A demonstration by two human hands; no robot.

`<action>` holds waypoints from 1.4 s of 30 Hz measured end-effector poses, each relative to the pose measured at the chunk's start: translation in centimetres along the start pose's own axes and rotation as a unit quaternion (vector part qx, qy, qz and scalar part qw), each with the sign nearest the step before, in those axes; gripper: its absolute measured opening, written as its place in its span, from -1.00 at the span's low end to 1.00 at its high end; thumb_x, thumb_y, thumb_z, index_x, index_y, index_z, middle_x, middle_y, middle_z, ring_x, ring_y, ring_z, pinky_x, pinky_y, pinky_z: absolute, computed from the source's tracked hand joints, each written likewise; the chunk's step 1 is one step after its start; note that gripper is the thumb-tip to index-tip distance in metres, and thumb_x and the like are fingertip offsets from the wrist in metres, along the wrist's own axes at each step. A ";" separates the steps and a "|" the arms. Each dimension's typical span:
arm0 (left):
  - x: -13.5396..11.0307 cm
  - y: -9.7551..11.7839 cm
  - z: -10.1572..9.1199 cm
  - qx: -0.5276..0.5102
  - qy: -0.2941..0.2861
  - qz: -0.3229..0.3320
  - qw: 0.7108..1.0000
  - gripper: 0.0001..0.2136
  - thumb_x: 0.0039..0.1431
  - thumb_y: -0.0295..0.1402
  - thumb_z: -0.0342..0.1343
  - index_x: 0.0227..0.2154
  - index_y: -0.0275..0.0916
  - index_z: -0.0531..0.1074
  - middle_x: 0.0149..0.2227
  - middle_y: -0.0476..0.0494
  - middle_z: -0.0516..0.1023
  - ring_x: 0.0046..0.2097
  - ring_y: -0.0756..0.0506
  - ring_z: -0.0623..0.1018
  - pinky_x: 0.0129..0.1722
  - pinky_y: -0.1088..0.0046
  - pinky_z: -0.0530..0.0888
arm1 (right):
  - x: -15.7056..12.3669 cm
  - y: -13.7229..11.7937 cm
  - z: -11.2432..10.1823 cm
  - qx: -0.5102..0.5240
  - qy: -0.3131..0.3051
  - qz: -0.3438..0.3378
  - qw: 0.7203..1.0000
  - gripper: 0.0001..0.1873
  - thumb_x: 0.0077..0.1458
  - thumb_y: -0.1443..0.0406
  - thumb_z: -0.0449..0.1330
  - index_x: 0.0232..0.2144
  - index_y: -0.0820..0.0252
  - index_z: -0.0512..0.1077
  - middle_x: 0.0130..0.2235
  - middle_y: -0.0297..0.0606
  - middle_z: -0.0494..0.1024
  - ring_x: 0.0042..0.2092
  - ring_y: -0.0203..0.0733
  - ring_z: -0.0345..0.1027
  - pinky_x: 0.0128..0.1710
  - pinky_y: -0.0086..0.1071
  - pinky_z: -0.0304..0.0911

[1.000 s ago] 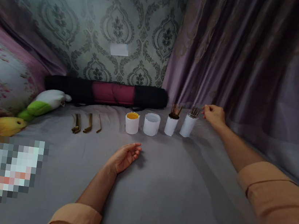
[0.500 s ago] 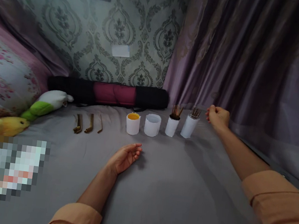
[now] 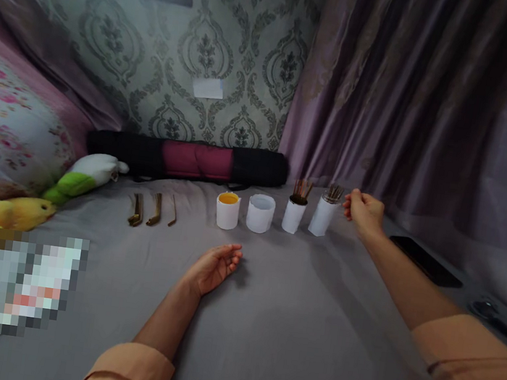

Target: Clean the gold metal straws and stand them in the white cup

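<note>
Four white cups stand in a row on the grey sheet: one with yellow inside (image 3: 227,210), one that looks empty (image 3: 260,213), and two holding thin brown sticks (image 3: 295,211) (image 3: 324,213). My right hand (image 3: 362,212) hovers just right of the last cup, close to its sticks but apart from them. Its fingers are curled into a loose pinch, and whether anything is in them is not visible. My left hand (image 3: 214,268) rests on the sheet in front of the cups, palm up, fingers loosely apart and holding nothing.
Three bent gold-coloured pieces (image 3: 155,209) lie left of the cups. A black and maroon roll (image 3: 187,159) lies along the wall behind them. Plush toys (image 3: 17,212) sit at the left, a dark phone (image 3: 426,261) lies at the right by the purple curtain (image 3: 431,114).
My right hand drew a little away from the sticks of the last cup and came back beside them, lower. My left hand stayed put. The view shifted, showing the phone at the right.
</note>
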State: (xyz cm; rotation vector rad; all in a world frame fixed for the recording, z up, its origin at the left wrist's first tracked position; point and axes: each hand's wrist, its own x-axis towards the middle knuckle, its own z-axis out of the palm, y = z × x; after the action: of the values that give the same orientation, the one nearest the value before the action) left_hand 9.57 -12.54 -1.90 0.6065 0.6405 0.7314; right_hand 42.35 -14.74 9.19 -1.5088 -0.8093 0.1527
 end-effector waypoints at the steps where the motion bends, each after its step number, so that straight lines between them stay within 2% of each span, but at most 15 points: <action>1: 0.0 0.0 0.0 0.000 -0.002 0.001 1.000 -0.86 0.08 -0.51 -0.02 -0.30 -0.43 0.36 -0.43 -0.17 0.43 -0.48 0.08 0.42 -0.49 0.62 0.39 | -0.4 0.0 0.2 0.008 -0.006 0.005 1.000 -0.69 0.02 0.14 0.03 -0.60 0.21 0.32 -0.65 -0.33 0.33 -0.69 -0.40 0.13 -0.77 -0.52 -0.01; 17: 0.2 0.0 -0.2 -0.003 0.003 0.000 1.000 -0.87 0.06 -0.51 -0.01 -0.32 -0.43 0.36 -0.44 -0.16 0.43 -0.48 0.09 0.42 -0.50 0.62 0.39 | -6.1 0.6 3.0 0.090 -0.094 0.091 0.987 -0.72 0.01 0.15 0.06 -0.57 0.24 0.28 -0.65 -0.40 0.29 -0.70 -0.47 0.11 -0.78 -0.57 -0.05; 28: 0.1 0.0 0.0 -0.001 0.003 0.002 1.000 -0.89 0.08 -0.51 -0.02 -0.34 -0.42 0.37 -0.44 -0.16 0.44 -0.48 0.08 0.43 -0.50 0.62 0.40 | -10.6 2.8 6.9 0.093 -0.170 0.162 0.968 -0.74 0.00 0.17 0.02 -0.57 0.23 0.28 -0.64 -0.40 0.28 -0.69 -0.46 0.11 -0.78 -0.59 -0.07; 36: 0.1 0.0 0.0 0.003 0.005 0.005 1.000 -0.89 0.06 -0.51 0.00 -0.34 -0.42 0.37 -0.44 -0.15 0.44 -0.48 0.08 0.43 -0.51 0.62 0.39 | -13.1 3.4 10.0 0.088 -0.224 0.177 0.954 -0.71 -0.01 0.13 -0.01 -0.56 0.23 0.29 -0.65 -0.41 0.30 -0.70 -0.47 0.10 -0.78 -0.59 -0.06; 42: 0.1 0.0 -0.1 0.001 0.002 0.013 1.000 -0.89 0.05 -0.49 0.03 -0.33 -0.41 0.38 -0.43 -0.16 0.45 -0.47 0.09 0.43 -0.52 0.63 0.38 | -14.3 3.6 11.0 0.077 -0.245 0.165 0.952 -0.70 -0.01 0.12 -0.03 -0.55 0.23 0.29 -0.64 -0.42 0.29 -0.69 -0.48 0.11 -0.79 -0.62 -0.06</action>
State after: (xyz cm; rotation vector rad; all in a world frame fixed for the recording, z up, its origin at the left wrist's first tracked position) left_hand 9.57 -12.44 -2.01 0.6154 0.6383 0.7566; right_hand 27.05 -13.37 -1.00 -1.4646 -0.9010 0.8480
